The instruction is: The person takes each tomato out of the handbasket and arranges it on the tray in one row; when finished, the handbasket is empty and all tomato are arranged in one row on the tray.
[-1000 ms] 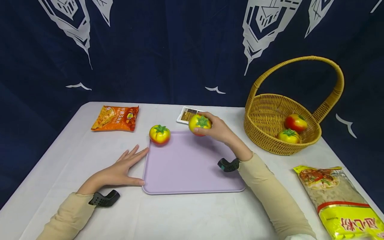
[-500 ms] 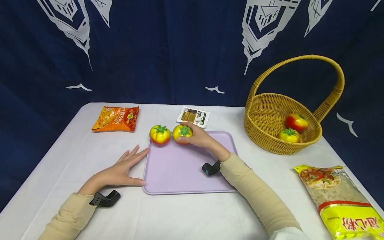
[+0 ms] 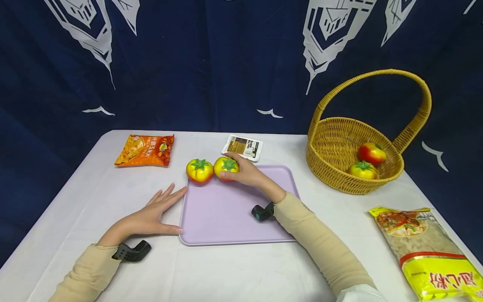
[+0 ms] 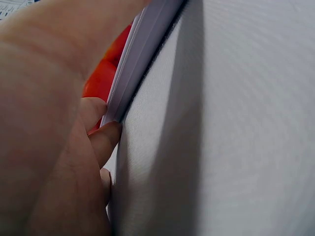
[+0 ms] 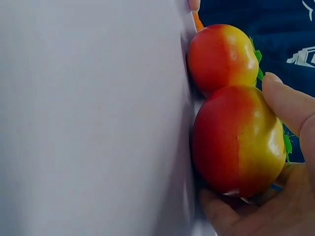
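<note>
My right hand [image 3: 245, 170] holds a yellow-and-red toy tomato [image 3: 222, 166], thumb and fingers around its sides, at the back of the lilac tray [image 3: 230, 214]. Right beside it, in the tray's back left corner, sits a second tomato [image 3: 199, 171]. In the right wrist view the held tomato [image 5: 238, 142] is close against the other tomato [image 5: 221, 59]. My left hand [image 3: 151, 216] lies on the table with fingers spread, its thumb and fingertips at the tray's left edge. The left wrist view has those fingers [image 4: 104, 142] against the tray's rim [image 4: 133, 64].
A wicker basket [image 3: 320, 167] with a tall handle stands at the back right, two tomatoes [image 3: 371, 154] inside. An orange snack bag [image 3: 145, 150] lies back left. Behind the tray is a small white packet [image 3: 243, 147]. A yellow-ended bag of pasta [image 3: 426, 247] lies front right.
My right hand has carried the tomato leftward and down over the tray, up beside the other tomato. Over the last half second it has barely shifted. The left hand has stayed put.
</note>
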`<state>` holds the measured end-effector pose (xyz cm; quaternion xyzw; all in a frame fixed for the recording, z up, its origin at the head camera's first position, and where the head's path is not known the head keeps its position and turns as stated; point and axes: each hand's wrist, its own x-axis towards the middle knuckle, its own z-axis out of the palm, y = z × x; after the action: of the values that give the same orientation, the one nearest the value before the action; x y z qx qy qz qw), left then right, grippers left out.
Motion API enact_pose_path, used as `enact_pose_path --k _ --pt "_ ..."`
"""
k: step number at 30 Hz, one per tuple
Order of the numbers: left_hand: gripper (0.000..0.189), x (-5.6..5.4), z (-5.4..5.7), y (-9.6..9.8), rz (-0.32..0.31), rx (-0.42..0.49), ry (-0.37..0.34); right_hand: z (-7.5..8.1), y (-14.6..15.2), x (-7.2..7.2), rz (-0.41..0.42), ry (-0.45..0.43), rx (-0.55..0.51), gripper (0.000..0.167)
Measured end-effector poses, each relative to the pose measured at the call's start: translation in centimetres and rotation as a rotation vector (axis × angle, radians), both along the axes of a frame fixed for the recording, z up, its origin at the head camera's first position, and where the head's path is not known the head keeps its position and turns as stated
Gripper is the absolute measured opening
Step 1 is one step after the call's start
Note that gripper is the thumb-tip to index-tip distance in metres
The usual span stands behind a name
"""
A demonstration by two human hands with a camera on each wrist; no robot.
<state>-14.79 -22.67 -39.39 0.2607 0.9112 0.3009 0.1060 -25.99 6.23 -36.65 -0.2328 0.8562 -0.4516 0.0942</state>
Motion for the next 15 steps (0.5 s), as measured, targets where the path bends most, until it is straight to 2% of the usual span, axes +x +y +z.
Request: enact_pose_path --k 5,8,11,15 --pt "0.103 -0.2 -0.1 0.4 -0.012 0.004 -0.002 0.1 0.8 0.3 -0.014 -0.01 -0.008 0.067" --pt "0.104 -0.2 -0.3 0.4 -0.012 0.0 -0.002 0.8 1.4 0.5 -0.005 -0.016 0.002 0.069" --pt "0.105 0.0 -0.4 0.3 0.005 -0.006 -0.004 2.4 2.3 0.7 0.006 0.001 0.008 0.069" --pt "0.104 0.1 -0.3 0.2 0.008 0.011 -0.001 5.4 5.1 1.0 0.024 0.086 0.008 0.066"
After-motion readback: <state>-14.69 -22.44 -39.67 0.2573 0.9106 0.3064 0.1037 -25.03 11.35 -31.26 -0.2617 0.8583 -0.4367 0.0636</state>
